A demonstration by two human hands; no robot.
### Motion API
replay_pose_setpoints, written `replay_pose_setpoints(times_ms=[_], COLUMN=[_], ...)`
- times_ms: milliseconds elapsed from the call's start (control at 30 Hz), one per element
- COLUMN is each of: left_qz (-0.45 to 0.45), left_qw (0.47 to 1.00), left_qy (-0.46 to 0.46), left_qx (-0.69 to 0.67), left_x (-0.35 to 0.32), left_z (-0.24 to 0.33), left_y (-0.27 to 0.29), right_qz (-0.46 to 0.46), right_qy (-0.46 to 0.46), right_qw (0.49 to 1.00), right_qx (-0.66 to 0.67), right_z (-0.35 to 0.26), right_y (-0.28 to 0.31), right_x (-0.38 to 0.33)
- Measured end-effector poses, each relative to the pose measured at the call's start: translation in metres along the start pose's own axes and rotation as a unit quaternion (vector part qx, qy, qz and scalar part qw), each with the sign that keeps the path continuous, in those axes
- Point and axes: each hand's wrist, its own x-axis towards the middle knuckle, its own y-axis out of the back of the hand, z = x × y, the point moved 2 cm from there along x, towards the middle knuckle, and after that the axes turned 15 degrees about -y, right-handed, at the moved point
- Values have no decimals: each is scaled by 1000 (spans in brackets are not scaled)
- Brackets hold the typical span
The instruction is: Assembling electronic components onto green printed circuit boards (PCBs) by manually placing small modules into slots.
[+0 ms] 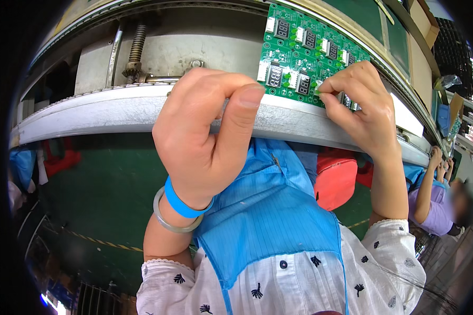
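Note:
A green circuit board (278,55) lies across the conveyor rails, carrying rows of black digit displays (310,38), white connectors (299,34) and small green parts. My right hand (361,102) is over the board's near right part, thumb and index finger pinched at a small white connector (319,85) on the board. The hand covers part of the near row. My left hand (207,123) is raised over the near rail, beside the board's left edge. Its thumb and index finger are pressed together with the other fingers curled; whatever they hold is hidden.
A white metal rail (89,113) runs along the near side, with a threaded rod and spring (136,50) beyond it at the left. Below the rail is a red stool (336,178). Another person in purple (431,210) works at the far right, near a blue bin (443,116).

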Motion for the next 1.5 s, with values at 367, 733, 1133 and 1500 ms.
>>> replay_pose_setpoints(times_ms=[367, 733, 1133, 1500], left_qz=[-49, -45, 21, 19], left_qw=[998, 998, 999, 996], left_qy=[-3, -34, 23, 50], left_qx=[26, 35, 26, 77], left_x=[-1, -2, -17, -13], left_z=[4, 1, 4, 8], left_y=[0, 0, 4, -4], right_qz=[-9, -1, 73, 93], right_qy=[0, -24, 17, -33], right_qw=[1000, 999, 997, 992], right_qx=[-30, -42, -21, -81], right_z=[-7, -12, -57, -22], right_y=[0, 2, -52, -26], right_x=[5, 2, 19, -3])
